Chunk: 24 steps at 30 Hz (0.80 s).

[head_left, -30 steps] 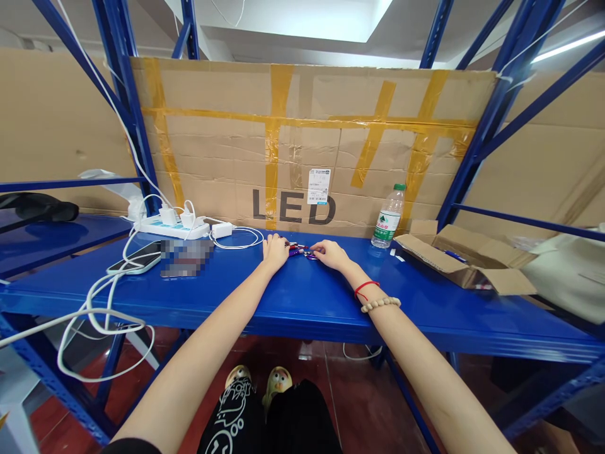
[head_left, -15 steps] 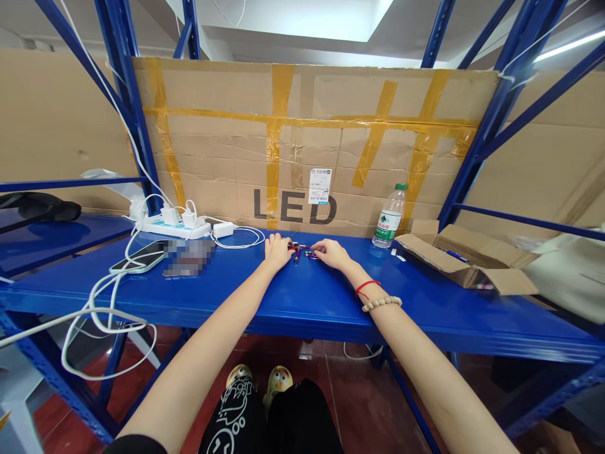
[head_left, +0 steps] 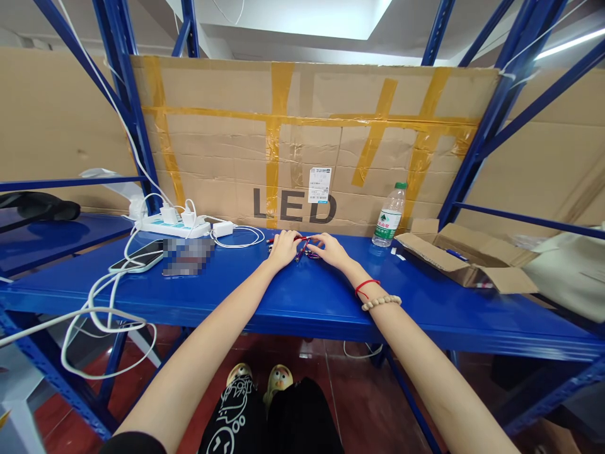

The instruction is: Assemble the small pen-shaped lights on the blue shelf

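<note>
A small bunch of slim red, blue and purple pens (head_left: 301, 253) lies on the blue table in front of me; they are small and partly covered by my fingers. My left hand (head_left: 285, 248) is closed over some of them, and a few tips stick out past its left side. Close by on the right, my right hand (head_left: 331, 250) has its fingers curled in a pinch at the right side of the bunch. A red length shows between the fingertips of both hands. Exactly what each fingertip grips is hard to make out.
On the left of the blue table (head_left: 312, 296) are a white power strip (head_left: 177, 227), a phone (head_left: 142, 257), a blurred flat item (head_left: 186, 258) and looped white cables (head_left: 113, 312). A water bottle (head_left: 388, 215) and an open cardboard box (head_left: 454, 255) stand right. Taped cardboard (head_left: 222, 151) forms the back.
My left hand has shifted slightly right, over the bunch, and tips now show at its left side. The right hand has stayed nearly in place, with its fingers a little closer to the left.
</note>
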### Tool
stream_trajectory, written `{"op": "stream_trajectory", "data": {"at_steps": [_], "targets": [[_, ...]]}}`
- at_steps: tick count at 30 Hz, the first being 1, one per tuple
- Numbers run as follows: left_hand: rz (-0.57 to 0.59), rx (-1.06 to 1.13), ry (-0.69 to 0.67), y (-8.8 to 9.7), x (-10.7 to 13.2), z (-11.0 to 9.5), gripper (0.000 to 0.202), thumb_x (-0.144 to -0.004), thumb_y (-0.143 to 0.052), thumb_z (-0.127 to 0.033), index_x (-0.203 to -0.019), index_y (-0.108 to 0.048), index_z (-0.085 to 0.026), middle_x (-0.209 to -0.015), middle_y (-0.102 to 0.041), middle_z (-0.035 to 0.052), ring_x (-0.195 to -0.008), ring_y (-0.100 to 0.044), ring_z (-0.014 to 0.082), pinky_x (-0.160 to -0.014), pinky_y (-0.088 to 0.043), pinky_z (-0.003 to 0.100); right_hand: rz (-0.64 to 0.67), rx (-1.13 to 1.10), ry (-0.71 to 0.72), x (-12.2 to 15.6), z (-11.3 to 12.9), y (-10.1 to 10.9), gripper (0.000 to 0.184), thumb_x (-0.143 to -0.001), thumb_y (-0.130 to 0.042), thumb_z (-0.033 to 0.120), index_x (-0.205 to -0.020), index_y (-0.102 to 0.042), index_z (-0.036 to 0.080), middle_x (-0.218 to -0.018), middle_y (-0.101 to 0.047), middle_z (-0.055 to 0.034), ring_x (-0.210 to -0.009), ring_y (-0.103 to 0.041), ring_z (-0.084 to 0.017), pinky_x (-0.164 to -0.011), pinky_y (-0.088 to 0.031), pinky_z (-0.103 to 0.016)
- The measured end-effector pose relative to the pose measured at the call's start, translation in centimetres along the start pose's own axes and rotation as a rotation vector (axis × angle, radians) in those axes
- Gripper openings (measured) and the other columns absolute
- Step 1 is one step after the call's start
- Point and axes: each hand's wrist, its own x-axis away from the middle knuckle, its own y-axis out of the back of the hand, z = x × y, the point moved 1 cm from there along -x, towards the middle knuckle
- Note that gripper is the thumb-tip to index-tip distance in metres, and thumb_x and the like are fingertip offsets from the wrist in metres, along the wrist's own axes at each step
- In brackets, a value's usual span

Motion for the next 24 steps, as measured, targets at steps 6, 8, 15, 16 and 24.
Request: {"op": "stream_trajectory", "data": {"at_steps": [6, 8, 15, 16, 24], "targets": [[0.016, 0.061, 0.021, -0.5, -0.2, 0.0, 0.024, -0.088, -0.035, -0.025, -0.098, -0.055, -0.020, -0.103, -0.063, 0.0036, -0.098, -0.049, 0.0199, -0.085, -0.033, 0.034, -0.042, -0.059, 0.015, -0.1, -0.2, -0.3, 0.026, -0.075, -0.060, 0.032, -0.096, -0.064, 0.017, -0.091, -0.065, -0.0050, -0.074, -0.060, -0.012, -0.071, -0.046, -0.024], [0.013, 0.067, 0.055, -0.5, -0.2, 0.0, 0.024, -0.089, -0.033, -0.027, -0.097, -0.055, -0.020, -0.101, -0.063, 0.0033, -0.098, -0.050, 0.0196, -0.085, -0.032, 0.034, -0.047, -0.082, 0.018, -0.2, -0.2, -0.3, 0.020, -0.078, -0.055, 0.027, -0.094, -0.064, 0.018, -0.090, -0.067, -0.0045, -0.077, -0.061, -0.014, -0.072, -0.045, -0.024], [0.063, 0.004, 0.143, 0.0, -0.1, -0.2, 0.044, -0.091, -0.020, -0.040, -0.080, -0.057, -0.019, -0.092, -0.063, 0.0050, -0.093, -0.052, 0.0211, -0.082, -0.034, 0.036, -0.098, -0.134, 0.036, -0.2, 0.3, 0.2, 0.025, -0.086, -0.042, 0.025, -0.097, -0.064, 0.019, -0.080, -0.068, -0.0031, -0.076, -0.061, -0.015, -0.069, -0.044, -0.026], [0.070, -0.010, 0.143, 0.1, 0.0, -0.3, 0.047, -0.090, -0.021, -0.046, -0.076, -0.058, -0.018, -0.090, -0.063, 0.0054, -0.093, -0.052, 0.0218, -0.083, -0.034, 0.036, -0.101, -0.153, 0.039, -0.2, 0.4, 0.2, 0.027, -0.086, -0.041, 0.024, -0.102, -0.062, 0.019, -0.078, -0.068, -0.0025, -0.075, -0.061, -0.015, -0.068, -0.044, -0.025], [0.036, -0.028, 0.062, 0.3, 0.3, -0.7, 0.052, -0.087, -0.029, -0.049, -0.058, -0.058, -0.016, -0.076, -0.057, 0.0056, -0.084, -0.052, 0.0194, -0.080, -0.036, 0.033, -0.039, -0.140, 0.091, -0.3, 0.3, -0.1, 0.031, -0.088, -0.037, 0.026, -0.105, -0.062, 0.019, -0.093, -0.067, -0.0044, -0.084, -0.060, -0.016, -0.075, -0.044, -0.028]]}}
